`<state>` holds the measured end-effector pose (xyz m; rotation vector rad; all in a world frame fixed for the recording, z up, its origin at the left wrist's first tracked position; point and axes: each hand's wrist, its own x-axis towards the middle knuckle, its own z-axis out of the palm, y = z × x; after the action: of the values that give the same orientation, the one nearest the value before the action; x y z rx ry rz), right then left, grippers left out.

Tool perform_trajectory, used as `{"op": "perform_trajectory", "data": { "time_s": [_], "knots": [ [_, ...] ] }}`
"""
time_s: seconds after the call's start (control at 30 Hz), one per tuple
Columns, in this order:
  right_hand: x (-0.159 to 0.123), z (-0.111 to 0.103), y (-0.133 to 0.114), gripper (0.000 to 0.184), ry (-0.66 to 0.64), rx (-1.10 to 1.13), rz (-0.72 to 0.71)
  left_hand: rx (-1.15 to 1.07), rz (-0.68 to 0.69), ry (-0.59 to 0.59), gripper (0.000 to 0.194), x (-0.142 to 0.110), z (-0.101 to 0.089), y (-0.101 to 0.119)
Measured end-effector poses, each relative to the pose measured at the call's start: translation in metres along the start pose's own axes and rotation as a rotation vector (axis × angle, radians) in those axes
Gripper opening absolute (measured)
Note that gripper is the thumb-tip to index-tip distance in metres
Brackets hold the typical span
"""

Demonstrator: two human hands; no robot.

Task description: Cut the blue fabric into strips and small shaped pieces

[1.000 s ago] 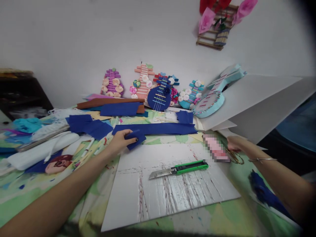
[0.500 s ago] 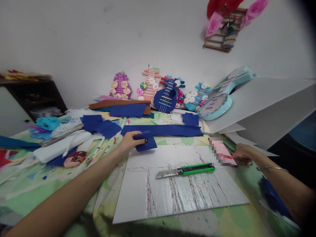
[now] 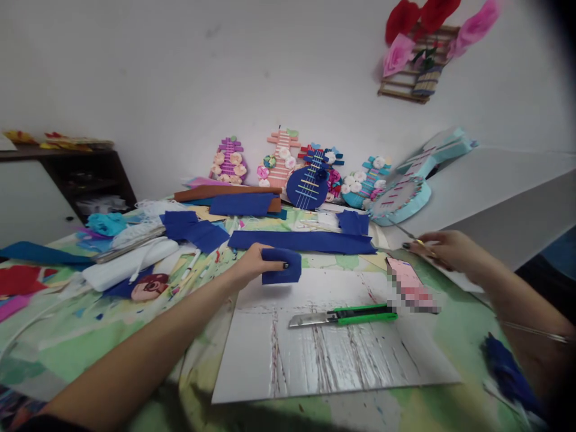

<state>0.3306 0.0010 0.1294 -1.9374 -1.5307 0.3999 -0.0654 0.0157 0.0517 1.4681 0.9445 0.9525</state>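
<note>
Left hand (image 3: 254, 267): fingers pinched narrow on one small blue felt piece (image 3: 290, 276), above the scored white board's (image 3: 252, 354) far edge. Right hand (image 3: 454, 252): fingers closed around scissors (image 3: 407, 233), blades pointing outward; a careless swing could nick the pale-blue model instrument (image 3: 407, 201). Utility knife (image 3: 360, 315): blade exposed on board; a low-sweeping wrist might get cut.

Cutter (image 3: 366, 314) blocks middle of board (image 3: 240, 360); room along near edge (scored).

Pale wall (image 3: 180, 72), faint smudges; dark open shelf unit (image 3: 96, 180) at left, beside pale cabinet door (image 3: 33, 201); dim light.
</note>
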Motion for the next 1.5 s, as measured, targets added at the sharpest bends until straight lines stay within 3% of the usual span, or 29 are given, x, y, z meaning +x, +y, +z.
{"op": "perform_trajectory", "data": {
  "time_s": [0.1, 0.2, 0.3, 0.4, 0.9, 1.13, 1.3, 1.5],
  "knots": [
    [-0.032, 0.044, -0.049, 0.037, -0.284, 0.361, -0.12, 0.016, -0.02, -0.091, 0.024, -0.001, 0.014, 0.014],
    [-0.057, 0.092, -0.082, 0.04, -0.387, 0.577, -0.145, 0.005, 0.006, -0.161, 0.024, 0.0, 0.025, 0.024],
    [-0.071, 0.128, -0.095, 0.04, -0.498, 0.793, -0.145, -0.023, -0.033, -0.188, 0.023, -0.001, 0.032, 0.024],
    [-0.079, 0.146, -0.096, 0.042, -0.49, 0.941, -0.13, -0.03, -0.091, -0.17, 0.021, -0.003, 0.034, 0.017],
    [-0.09, 0.165, -0.078, 0.036, -0.359, 1.04, -0.097, -0.01, -0.01, -0.107, 0.028, -0.005, 0.038, 0.002],
    [-0.095, 0.157, -0.082, 0.029, -0.42, 0.936, -0.132, -0.026, -0.018, -0.086, 0.025, -0.007, 0.034, 0.003],
    [-0.09, 0.148, -0.075, 0.04, -0.539, 0.701, -0.259, -0.112, -0.041, -0.089, 0.023, -0.007, 0.025, 0.009],
    [-0.09, 0.142, -0.071, 0.046, -0.671, 0.577, -0.389, -0.129, -0.021, -0.097, 0.022, -0.008, 0.017, 0.013]
  ]
}}
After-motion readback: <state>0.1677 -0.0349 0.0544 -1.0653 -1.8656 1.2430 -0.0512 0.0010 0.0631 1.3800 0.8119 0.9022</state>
